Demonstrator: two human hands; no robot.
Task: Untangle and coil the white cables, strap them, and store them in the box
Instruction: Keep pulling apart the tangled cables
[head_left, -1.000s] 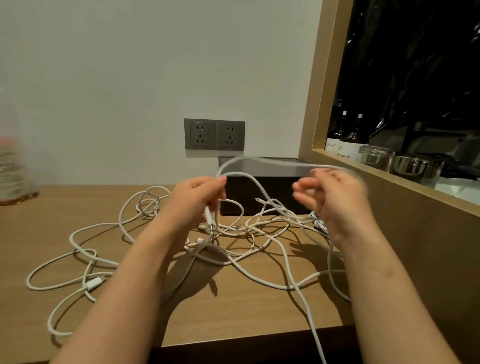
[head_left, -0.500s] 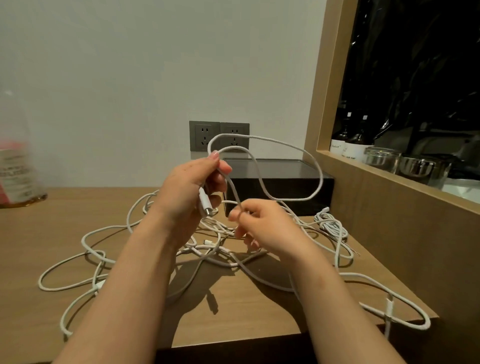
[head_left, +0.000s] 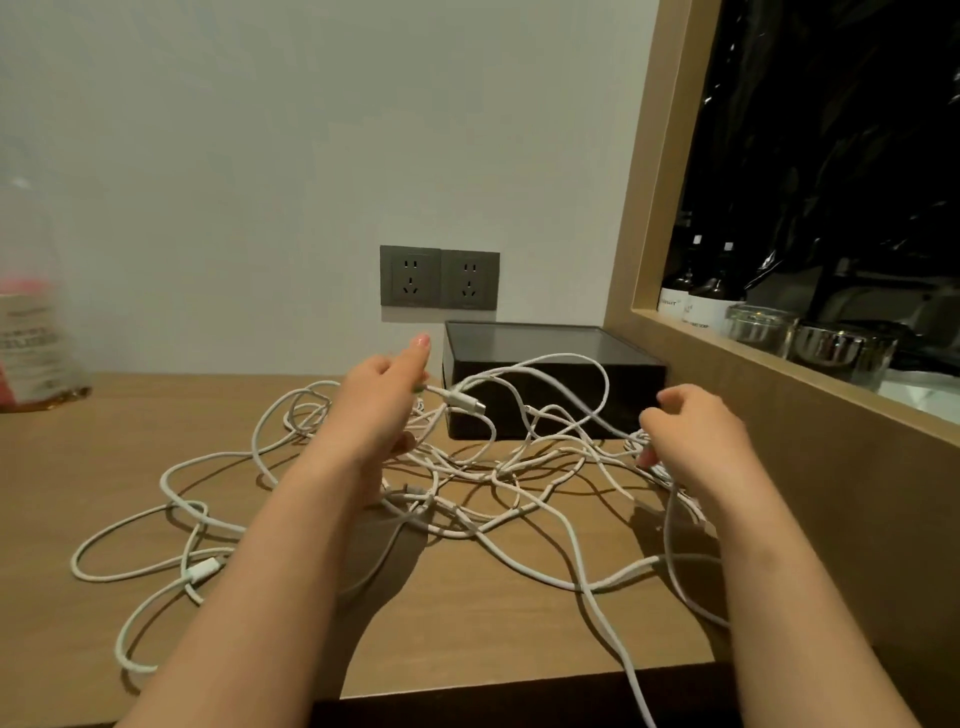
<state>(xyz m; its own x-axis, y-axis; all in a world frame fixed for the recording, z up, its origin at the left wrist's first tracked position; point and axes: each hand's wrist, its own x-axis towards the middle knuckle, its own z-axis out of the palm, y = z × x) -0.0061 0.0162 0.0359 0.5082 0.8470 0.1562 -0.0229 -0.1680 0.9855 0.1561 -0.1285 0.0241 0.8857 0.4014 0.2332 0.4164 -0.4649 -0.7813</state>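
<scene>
- White cables (head_left: 467, 483) lie as one loose tangle on the table (head_left: 467, 634), just in front of the black box (head_left: 550, 364). One strand hangs over the front edge.
- The left hand (head_left: 374, 410) holds a strand just behind its plug (head_left: 465, 402), with the index finger pointing up. The back of the hand hides the other fingers from me.
- The right hand (head_left: 696, 436), well apart from the left, has curled fingers and pinches a strand at the right end of the tangle.
- I judge the step to be untangling, at an early stage: nothing is coiled, strapped or stored.
- For the next move I would follow the held strand from the plug and draw it free slowly, because crossing loops may tighten into a knot.
- I see no strap. I cannot tell if the box is open or how many cables there are.
</scene>
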